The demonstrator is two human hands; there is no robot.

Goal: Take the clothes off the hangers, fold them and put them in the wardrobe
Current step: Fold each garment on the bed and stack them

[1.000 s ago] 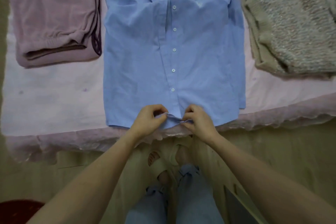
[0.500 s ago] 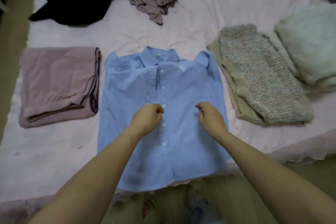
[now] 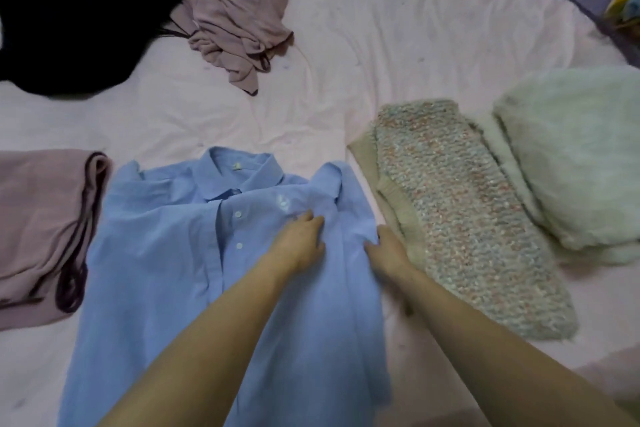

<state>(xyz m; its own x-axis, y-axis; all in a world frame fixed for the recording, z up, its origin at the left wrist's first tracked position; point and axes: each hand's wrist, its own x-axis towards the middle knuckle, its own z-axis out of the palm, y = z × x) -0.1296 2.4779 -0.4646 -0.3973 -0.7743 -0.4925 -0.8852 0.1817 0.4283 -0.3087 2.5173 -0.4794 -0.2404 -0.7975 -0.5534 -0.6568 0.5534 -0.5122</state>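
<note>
A pink bed sheet (image 3: 398,45) carries everything, so the clothes can be spread flat for folding. At its near edge lies the blue shirt (image 3: 166,270), buttoned, collar toward the far side, sleeves apparently tucked under, which suggests the fold is partly made. A black garment (image 3: 69,45) fills the far left corner with a crumpled mauve top (image 3: 235,17) just beside it, both seemingly still waiting their turn. Along the right side, a speckled knitted sweater (image 3: 467,218) lies folded, with a pale fluffy garment (image 3: 571,156) touching it on the outside. At the left edge sits a folded mauve piece (image 3: 38,225), set apart like a finished item.

The left hand (image 3: 298,239) rests on the shirt's chest with fingers fairly straight, probably pressing the cloth flat and steady. The right hand (image 3: 388,250) is at the shirt's right edge, fingers curled onto the fabric, seemingly pinching that side to fold it in; the blur leaves the pinch uncertain.
</note>
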